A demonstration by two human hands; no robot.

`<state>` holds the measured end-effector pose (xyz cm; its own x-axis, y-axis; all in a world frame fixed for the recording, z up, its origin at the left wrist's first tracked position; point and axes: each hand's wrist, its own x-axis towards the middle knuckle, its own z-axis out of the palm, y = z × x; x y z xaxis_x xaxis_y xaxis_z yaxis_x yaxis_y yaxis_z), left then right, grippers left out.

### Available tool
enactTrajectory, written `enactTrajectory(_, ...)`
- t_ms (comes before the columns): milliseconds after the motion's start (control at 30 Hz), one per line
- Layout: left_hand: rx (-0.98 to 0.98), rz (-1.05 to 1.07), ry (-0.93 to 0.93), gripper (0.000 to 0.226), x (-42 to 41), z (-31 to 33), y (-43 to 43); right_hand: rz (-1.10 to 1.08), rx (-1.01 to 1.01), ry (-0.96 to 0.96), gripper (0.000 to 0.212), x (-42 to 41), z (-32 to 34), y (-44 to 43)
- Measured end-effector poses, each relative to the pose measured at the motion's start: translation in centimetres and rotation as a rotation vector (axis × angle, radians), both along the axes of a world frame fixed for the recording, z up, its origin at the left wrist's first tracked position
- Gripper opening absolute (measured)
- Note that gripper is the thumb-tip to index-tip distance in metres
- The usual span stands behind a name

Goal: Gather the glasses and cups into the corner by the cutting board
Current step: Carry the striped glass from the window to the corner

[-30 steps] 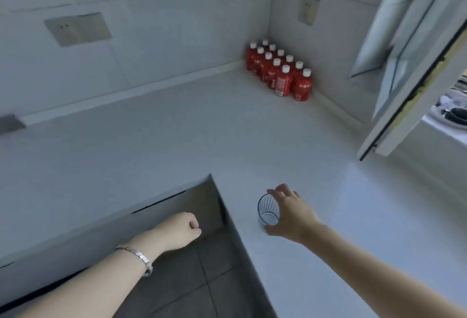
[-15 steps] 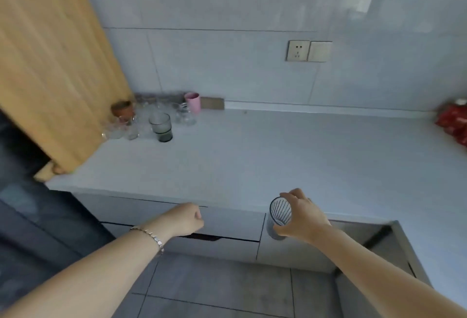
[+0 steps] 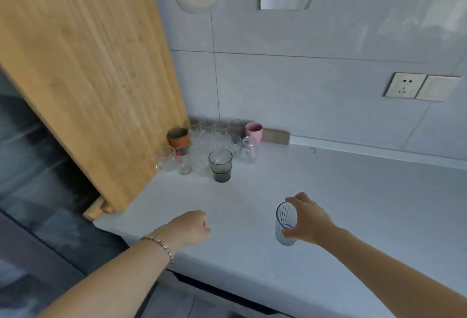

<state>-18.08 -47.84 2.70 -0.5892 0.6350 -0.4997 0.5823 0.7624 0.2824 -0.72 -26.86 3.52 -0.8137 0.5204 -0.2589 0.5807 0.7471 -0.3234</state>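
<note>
My right hand (image 3: 309, 219) grips a clear glass with thin dark vertical lines (image 3: 285, 224) and holds it over the white counter (image 3: 328, 204). My left hand (image 3: 190, 226) is a closed fist with nothing in it, over the counter's front edge, a bracelet on its wrist. A tall wooden cutting board (image 3: 88, 77) leans at the left. In the corner beside it stand several glasses and cups: a smoky grey tumbler (image 3: 220, 165) in front, a pink cup (image 3: 254, 131), a terracotta cup (image 3: 179, 137), a small clear jar (image 3: 249, 149) and clear glasses (image 3: 202, 151).
The tiled wall behind carries a socket and switch plate (image 3: 420, 86). A small brownish block (image 3: 275, 136) lies against the wall right of the pink cup. Drawer fronts and a dark floor (image 3: 177, 302) show below the counter edge. A dark surface (image 3: 30, 156) lies left of the board.
The view has swung left from the red bottles toward the cutting-board corner. My right hand lifted the lined glass and carried it over the counter, closer to the gathered cups. My left fist moved along.
</note>
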Motion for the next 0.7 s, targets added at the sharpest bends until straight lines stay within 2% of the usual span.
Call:
enactTrajectory(167,-0.018,0.087,0.006,0.006,-9.0,-0.2,3.7,-0.013,-0.028,0.014,0.088,-11.6,-1.0,4.0)
enactTrajectory(333,-0.043,0.158,-0.037,0.018,-15.9,-0.9,5.4,-0.102,-0.049,0.051,0.082,-21.1,-2.4,5.9)
enactTrajectory(433,-0.083,0.133,-0.084,0.030,-18.7,-2.0,5.8,-0.176,-0.096,0.003,0.076,-24.7,-3.8,6.2)
enactTrajectory(533,-0.079,0.085,-0.106,0.033,-21.0,-2.8,6.3,-0.226,-0.118,-0.039,0.074,-26.9,-5.3,6.1)
enactTrajectory(700,-0.076,-0.049,-0.158,0.038,-23.8,-4.0,6.9,-0.393,-0.138,0.002,0.079,-28.4,-6.8,5.2)
